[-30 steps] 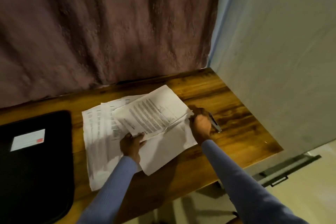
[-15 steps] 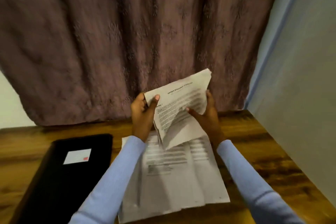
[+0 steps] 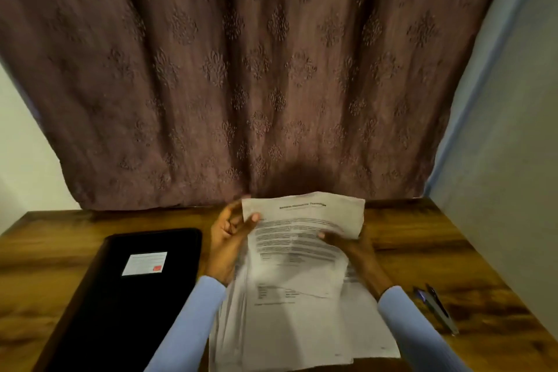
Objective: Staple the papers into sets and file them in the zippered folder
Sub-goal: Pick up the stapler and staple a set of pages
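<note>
Papers (image 3: pixel 302 229), creased, are pinched at both edges by left hand (image 3: pixel 228 238) and right hand (image 3: pixel 351 246); sheets could be torn or misaligned if tugged.

The counter (image 3: pixel 422 251) is dark-grained wood with a slight sheen. The papers (image 3: pixel 302 320) are thin, matt, creased white sheets. The folder (image 3: pixel 120 311) looks matt black. The curtain (image 3: pixel 256 84) is brown cloth with an embossed pattern.

Light blue long sleeves (image 3: pixel 416 329) on both arms, snug cuffs at wrists; bare hands
</note>
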